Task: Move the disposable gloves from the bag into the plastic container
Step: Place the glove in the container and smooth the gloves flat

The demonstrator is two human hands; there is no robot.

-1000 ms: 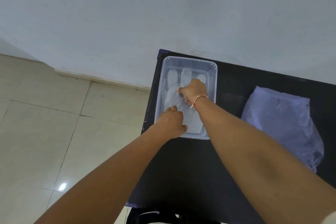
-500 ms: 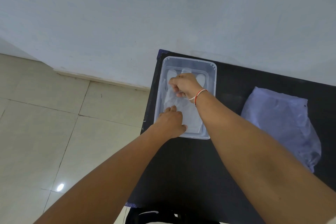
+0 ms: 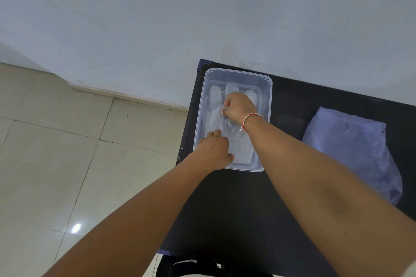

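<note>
A clear plastic container (image 3: pixel 267 87) sits at the far left corner of the black table (image 3: pixel 236 204). Thin see-through disposable gloves (image 3: pixel 216 96) lie flat inside it, fingers pointing toward the wall. My right hand (image 3: pixel 238 107), with a red and white band at the wrist, is curled into a fist over the middle of the gloves, pinching the film. My left hand (image 3: pixel 213 148) rests on the container's near left corner, fingers pressing the glove cuffs. The pale blue plastic bag (image 3: pixel 351 150) lies on the table to the right, apart from both hands.
The table's left edge runs just beside the container, with beige floor tiles (image 3: pixel 67 153) below. A grey-white wall (image 3: pixel 202 18) stands right behind the table. Dark table surface lies between the container and me.
My right hand has slid from the glove palms toward the glove fingers at the far end, then curled tighter. My left hand stays on the near corner.
</note>
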